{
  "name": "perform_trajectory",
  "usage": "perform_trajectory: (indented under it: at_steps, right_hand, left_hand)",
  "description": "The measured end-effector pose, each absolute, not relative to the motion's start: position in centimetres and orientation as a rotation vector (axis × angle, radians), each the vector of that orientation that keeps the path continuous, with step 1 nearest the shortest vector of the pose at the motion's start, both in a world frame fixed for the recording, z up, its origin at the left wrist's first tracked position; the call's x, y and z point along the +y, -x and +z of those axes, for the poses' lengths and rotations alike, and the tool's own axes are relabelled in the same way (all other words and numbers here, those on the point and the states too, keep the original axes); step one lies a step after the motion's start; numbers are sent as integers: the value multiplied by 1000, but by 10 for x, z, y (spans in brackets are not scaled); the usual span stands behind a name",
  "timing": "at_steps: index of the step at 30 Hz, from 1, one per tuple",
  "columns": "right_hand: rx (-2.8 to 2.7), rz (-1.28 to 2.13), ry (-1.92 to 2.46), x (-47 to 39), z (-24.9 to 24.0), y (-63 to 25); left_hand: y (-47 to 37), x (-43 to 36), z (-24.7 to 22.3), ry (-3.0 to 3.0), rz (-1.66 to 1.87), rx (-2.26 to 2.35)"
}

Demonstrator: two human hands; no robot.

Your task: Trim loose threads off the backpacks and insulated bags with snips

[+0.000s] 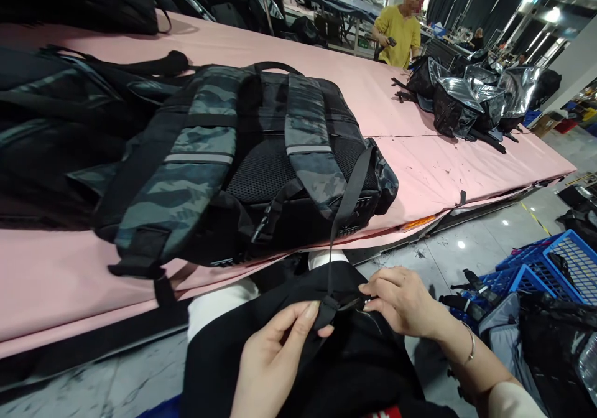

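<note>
Pink tbl, L grip pinching blk strap

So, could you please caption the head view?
Left hand pinching a black strap of a backpack, right hand nearby.

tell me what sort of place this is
Probably a bag workshop: a backpack lies on a long pink table, more bags are piled farther along it, and blue crates stand nearby.
</note>
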State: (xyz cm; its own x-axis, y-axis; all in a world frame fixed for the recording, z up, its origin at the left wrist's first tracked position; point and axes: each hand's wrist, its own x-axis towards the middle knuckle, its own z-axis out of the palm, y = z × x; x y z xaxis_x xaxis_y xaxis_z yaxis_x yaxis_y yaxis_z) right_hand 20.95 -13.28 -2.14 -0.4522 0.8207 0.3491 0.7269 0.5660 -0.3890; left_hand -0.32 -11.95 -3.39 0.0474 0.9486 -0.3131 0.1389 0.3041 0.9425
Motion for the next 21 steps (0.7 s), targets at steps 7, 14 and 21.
perform_trajectory:
  at_steps: [7, 14, 21]
  right_hand:
    - [-2363, 188, 1188, -130, -22, -208]
    - [-2265, 179, 1119, -130, -22, -207]
    - [-2151, 178, 1132, -128, -24, -200]
  left_hand:
    - [2, -119, -31, -1115, 858, 1381]
    - [1, -117, -33, -1030, 850, 1275]
    - [3, -119, -38, -992, 843, 1303]
